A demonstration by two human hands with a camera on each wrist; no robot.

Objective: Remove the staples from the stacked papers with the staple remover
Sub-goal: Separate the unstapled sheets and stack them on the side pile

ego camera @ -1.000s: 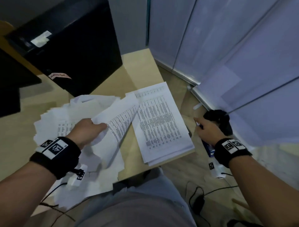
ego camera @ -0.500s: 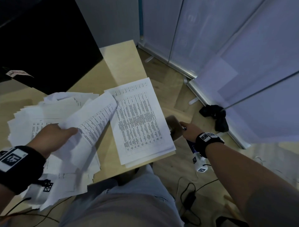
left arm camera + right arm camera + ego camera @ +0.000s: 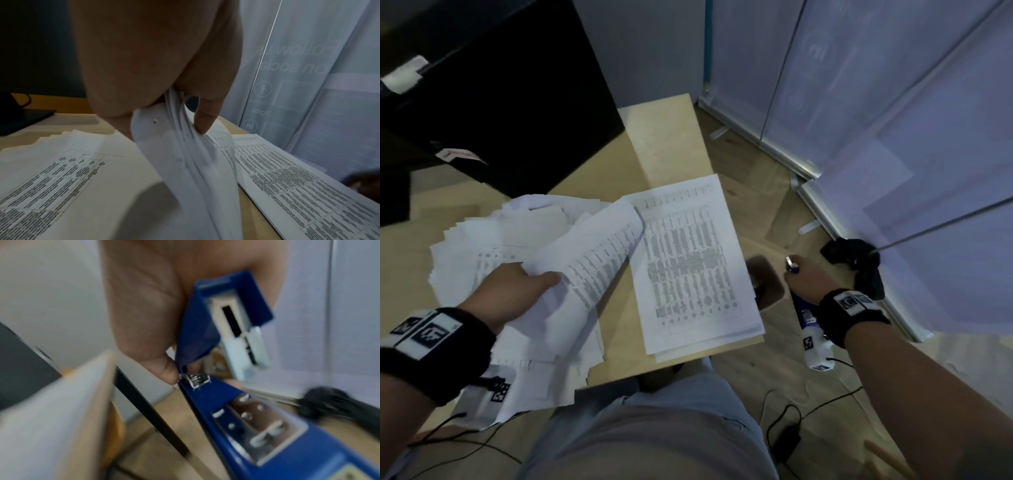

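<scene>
A curled sheaf (image 3: 585, 274) of printed sheets is gripped in the left hand (image 3: 513, 294), thumb on top and fingers beneath, lifted off the fanned pile (image 3: 493, 240) at the left of the desk (image 3: 664, 137). A small hole is seen in the sheaf's corner in the left wrist view, so its staple is judged already drawn. The blue remover (image 3: 257, 410) is pinched near its hinge by the right hand (image 3: 808, 277), held off the desk's right edge above a brown bin (image 3: 765, 284) on the floor. A flat stack (image 3: 688, 260) lies between the two hands, well apart from the remover. Whether staples remain in either pile cannot be told; more of the fanned pile probably awaits.
</scene>
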